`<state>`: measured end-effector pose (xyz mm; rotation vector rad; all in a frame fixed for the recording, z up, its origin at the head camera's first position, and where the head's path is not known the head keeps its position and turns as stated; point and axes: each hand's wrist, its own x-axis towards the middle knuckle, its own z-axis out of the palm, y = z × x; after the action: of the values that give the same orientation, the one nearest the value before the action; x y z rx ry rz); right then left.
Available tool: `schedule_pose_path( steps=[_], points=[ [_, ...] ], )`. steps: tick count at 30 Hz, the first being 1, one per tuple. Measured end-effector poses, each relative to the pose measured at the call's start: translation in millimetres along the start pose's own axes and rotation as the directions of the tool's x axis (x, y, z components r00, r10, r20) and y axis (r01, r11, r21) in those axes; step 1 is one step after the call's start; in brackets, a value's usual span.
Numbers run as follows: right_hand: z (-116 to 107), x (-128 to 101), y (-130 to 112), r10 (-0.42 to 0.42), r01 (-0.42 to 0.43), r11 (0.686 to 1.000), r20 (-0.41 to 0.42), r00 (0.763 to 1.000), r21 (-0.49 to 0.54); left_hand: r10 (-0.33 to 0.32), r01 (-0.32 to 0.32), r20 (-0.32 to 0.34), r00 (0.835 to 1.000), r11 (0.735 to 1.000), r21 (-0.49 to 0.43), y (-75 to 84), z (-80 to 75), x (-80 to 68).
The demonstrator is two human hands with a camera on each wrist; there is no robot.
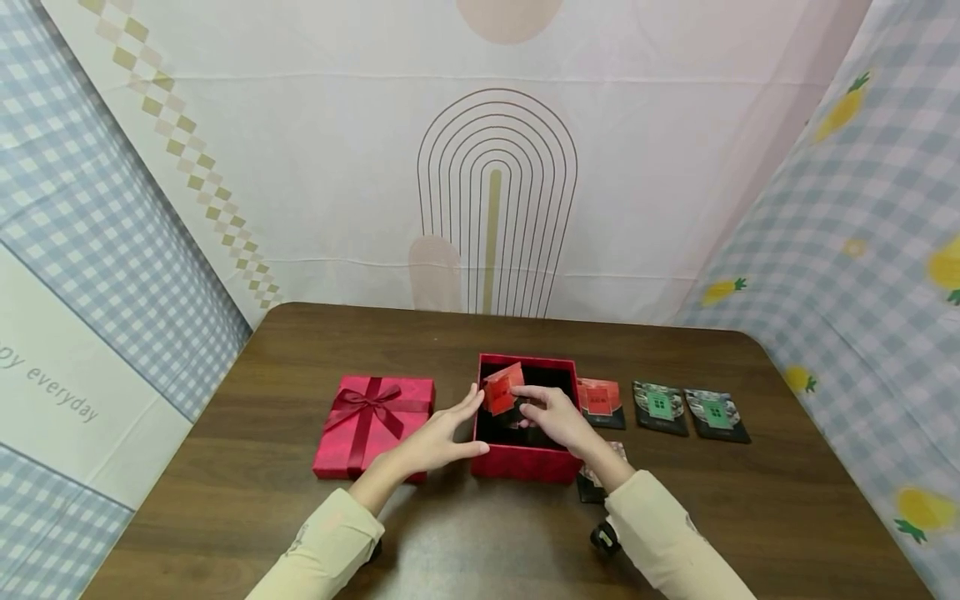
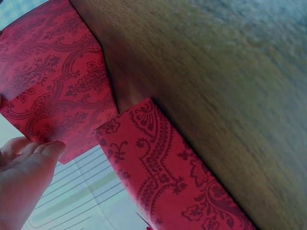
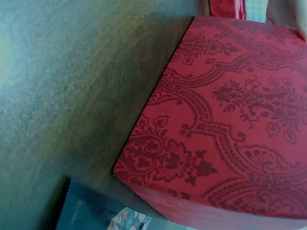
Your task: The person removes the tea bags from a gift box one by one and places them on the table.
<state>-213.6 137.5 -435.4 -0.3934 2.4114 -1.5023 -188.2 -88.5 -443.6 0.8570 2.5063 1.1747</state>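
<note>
A deep red patterned box (image 1: 525,465) with a dark inside stands uncovered in the middle of the table. Inside it a red-and-black packet (image 1: 501,392) leans at a tilt. My right hand (image 1: 558,418) reaches over the box and pinches this packet near its right side; the thumb's contact is partly hidden. My left hand (image 1: 438,437) lies along the box's left side, fingers extended, fingertips at the rim near the packet. In the left wrist view the left hand (image 2: 29,172) is beside the box wall (image 2: 57,76). The right wrist view is filled by the box's patterned wall (image 3: 230,110).
Left of the box lies its red lid (image 1: 375,429) with a ribbon bow. To the right are another red packet (image 1: 602,402) and two green-labelled packets (image 1: 660,407). A further packet (image 1: 592,485) lies partly under the right forearm. Behind the table (image 1: 480,542) hangs a patterned cloth (image 1: 645,208).
</note>
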Motion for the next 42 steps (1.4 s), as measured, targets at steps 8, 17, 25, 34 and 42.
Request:
schedule_pose_path(
  steps=[8, 17, 25, 34, 42],
  points=[
    [-4, -12, -4, -0.047, 0.045, 0.999, -0.075, 0.996, -0.029, 0.001, -0.001, 0.005, 1.000, 1.000, -0.006, 0.4, 0.7, 0.4],
    [-11, -24, -6, -0.032, 0.044, 0.996, -0.140, 0.990, 0.082, 0.021, -0.021, -0.011, 1.000, 1.000, 0.011, -1.7, 1.1, 0.5],
    [-22, -40, -6, -0.009, 0.045, 0.980, -0.179, 0.984, 0.193, 0.025, -0.025, -0.011, 1.000, 0.999, 0.020, -1.7, 2.0, 1.2],
    [-36, -53, 4, 0.076, -0.004, 0.951, -0.224, 0.972, 0.308, -0.008, 0.009, -0.007, 1.000, 1.000, 0.024, 0.5, 1.2, -0.6],
    [-46, -65, 13, 0.096, -0.003, 0.939, -0.253, 0.963, 0.343, -0.002, 0.002, -0.008, 1.000, 0.999, 0.033, 0.7, 1.3, 0.6]
  ],
)
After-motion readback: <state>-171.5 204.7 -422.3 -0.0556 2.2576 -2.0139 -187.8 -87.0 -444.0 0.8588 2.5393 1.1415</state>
